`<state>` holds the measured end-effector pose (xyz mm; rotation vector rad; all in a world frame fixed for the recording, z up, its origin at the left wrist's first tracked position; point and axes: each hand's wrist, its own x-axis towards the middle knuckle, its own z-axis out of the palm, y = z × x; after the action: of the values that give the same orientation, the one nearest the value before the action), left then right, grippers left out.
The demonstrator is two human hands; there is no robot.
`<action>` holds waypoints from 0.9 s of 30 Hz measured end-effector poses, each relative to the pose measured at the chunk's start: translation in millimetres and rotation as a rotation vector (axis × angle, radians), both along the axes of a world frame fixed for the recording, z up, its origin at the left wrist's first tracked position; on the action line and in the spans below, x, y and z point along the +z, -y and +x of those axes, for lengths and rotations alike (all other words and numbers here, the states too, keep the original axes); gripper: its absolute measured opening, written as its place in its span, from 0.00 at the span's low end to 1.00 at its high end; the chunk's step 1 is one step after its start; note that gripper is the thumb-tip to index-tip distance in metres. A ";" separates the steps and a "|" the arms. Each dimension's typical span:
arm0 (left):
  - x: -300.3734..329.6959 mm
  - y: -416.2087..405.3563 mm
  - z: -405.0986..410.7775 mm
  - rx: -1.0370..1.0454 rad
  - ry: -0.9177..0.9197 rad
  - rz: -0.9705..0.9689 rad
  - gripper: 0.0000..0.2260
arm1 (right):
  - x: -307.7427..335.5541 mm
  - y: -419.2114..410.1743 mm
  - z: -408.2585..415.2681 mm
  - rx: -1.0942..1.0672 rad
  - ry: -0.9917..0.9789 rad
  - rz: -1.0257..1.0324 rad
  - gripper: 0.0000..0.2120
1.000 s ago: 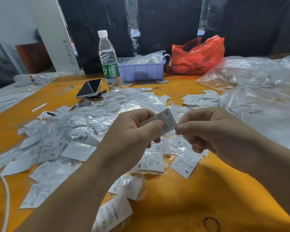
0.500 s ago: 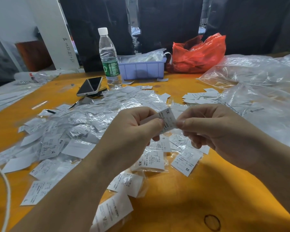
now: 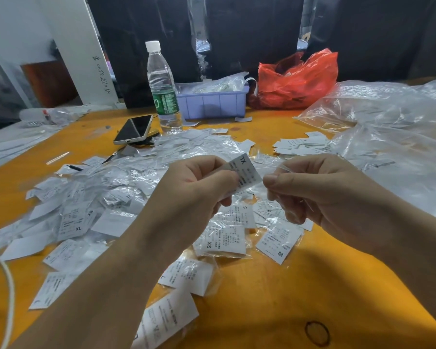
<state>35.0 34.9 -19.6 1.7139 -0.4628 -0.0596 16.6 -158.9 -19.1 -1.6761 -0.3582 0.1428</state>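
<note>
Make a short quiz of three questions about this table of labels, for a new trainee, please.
1. True or false: the left hand holds a label marked M.
2. Which colour is the tray behind the water bottle? A purple, B green, C red.
3. In a few words: what does the right hand pinch, next to the label?

Key
1. False: the label reads XL.
2. A.
3. A clear plastic sleeve, as far as the picture shows.
</note>
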 end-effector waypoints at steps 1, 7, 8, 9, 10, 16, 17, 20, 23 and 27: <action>0.0 0.3 -0.3 -0.003 -0.003 0.005 0.08 | 0.1 -0.5 -0.3 0.002 0.000 -0.004 0.10; 0.0 0.6 -1.7 -0.020 0.014 0.068 0.08 | 0.0 -3.6 -1.5 -0.017 -0.007 -0.013 0.11; -0.2 1.1 -1.9 -0.019 0.023 0.081 0.08 | -0.1 -4.0 -1.7 -0.021 -0.013 -0.004 0.12; -0.6 1.4 -2.1 -0.017 0.030 0.095 0.08 | -0.3 -4.2 -1.7 -0.022 -0.020 0.002 0.12; -0.9 1.6 -2.1 -0.013 0.035 0.109 0.08 | -0.4 -4.2 -1.8 -0.023 -0.025 0.008 0.12; -2.3 1.4 -3.5 -0.035 0.048 0.212 0.09 | -1.4 -5.5 -2.4 -0.035 -0.021 0.027 0.12; -2.2 1.7 -3.9 -0.044 0.047 0.228 0.09 | -1.6 -5.8 -1.9 -0.042 -0.018 0.029 0.14; -2.0 1.8 -4.1 -0.060 0.042 0.248 0.09 | -1.7 -6.8 -1.5 -0.056 -0.015 0.029 0.17; -2.5 0.9 -3.5 -0.054 0.062 0.260 0.07 | -1.2 -7.0 -2.5 -0.054 -0.006 0.008 0.11; -3.1 1.1 -3.1 -0.011 0.071 0.188 0.02 | -1.9 -5.5 -1.8 -0.080 0.020 -0.049 0.05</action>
<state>31.9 33.8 -22.7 1.9029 -0.5336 -0.0515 14.8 -153.4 -21.0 -1.7385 -0.3045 0.0755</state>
